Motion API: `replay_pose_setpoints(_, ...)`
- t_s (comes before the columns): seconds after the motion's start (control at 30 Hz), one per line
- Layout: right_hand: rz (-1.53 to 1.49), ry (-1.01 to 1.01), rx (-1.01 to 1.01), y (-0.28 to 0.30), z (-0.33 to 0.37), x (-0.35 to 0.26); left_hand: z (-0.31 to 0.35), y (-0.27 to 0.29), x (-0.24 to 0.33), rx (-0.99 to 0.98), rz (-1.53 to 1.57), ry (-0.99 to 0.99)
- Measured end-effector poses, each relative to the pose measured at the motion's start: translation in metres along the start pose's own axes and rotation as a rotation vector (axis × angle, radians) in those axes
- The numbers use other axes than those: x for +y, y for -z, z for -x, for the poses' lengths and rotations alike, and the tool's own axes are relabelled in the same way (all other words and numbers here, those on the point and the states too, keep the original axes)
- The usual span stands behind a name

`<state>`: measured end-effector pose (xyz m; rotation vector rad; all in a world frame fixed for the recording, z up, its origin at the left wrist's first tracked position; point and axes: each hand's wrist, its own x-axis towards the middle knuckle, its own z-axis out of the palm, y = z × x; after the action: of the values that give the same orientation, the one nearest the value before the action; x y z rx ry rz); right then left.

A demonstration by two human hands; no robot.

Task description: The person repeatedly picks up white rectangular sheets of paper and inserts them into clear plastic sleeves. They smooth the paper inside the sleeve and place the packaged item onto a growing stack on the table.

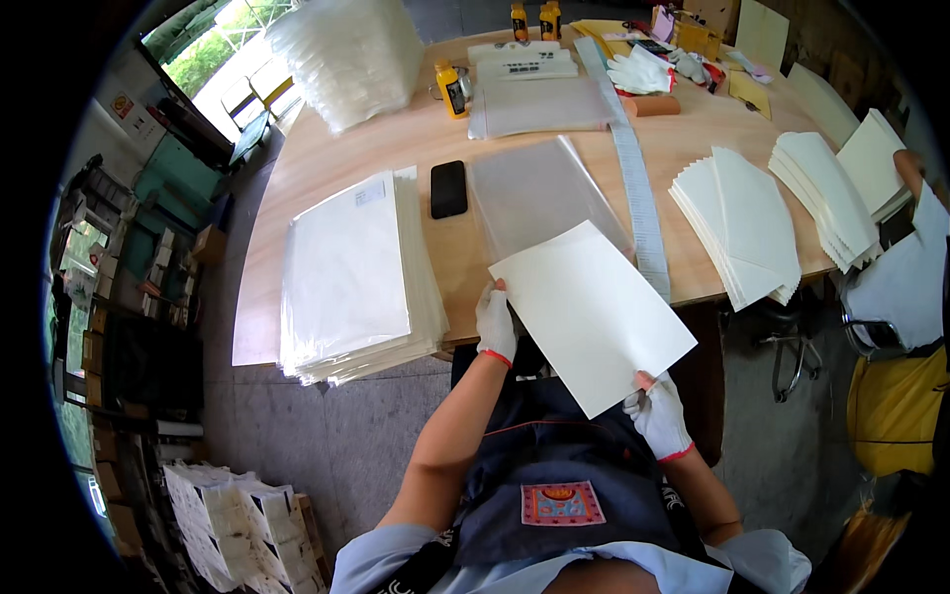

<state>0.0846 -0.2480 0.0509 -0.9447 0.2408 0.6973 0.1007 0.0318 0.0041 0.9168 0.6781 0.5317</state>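
Between my two hands is a white paper sheet (599,317), tilted over the table's front edge. My left hand (494,322), in a white glove with a red cuff, pinches its left corner. At the lower right edge, my right hand (658,411), gloved the same way, grips it with the thumb on top. The sheet's far corner overlaps clear plastic sleeves (539,188) lying flat on the table. To the left lies a thick stack of sleeved white sheets (346,262), a label near its top. A black phone (448,189) rests between stack and sleeves.
Fanned white sheets (737,223) and another fanned pile (821,193) lie on the table's right, near another person's arm (920,228). A long paper strip (633,183) crosses the table (262,297). Farther back are a yellow bottle (451,89), a bulky plastic bundle (346,59) and white gloves (641,71).
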Motion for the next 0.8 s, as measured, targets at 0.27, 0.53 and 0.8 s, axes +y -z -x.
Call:
replay_pose_setpoints(0.27,-0.045,-0.007,0.004,-0.008,-0.018,0.005,0.025,0.016,-0.01,0.06,0.036,-0.116)
replay_pose_setpoints(0.53,0.0,0.089,0.06,0.012,-0.02,0.003,0.017,0.014,0.024,0.05,-0.064,0.002)
replay_pose_setpoints(0.8,-0.117,0.177,0.008,0.055,-0.046,-0.006,-0.022,0.003,0.054,-0.246,-0.615,0.18)
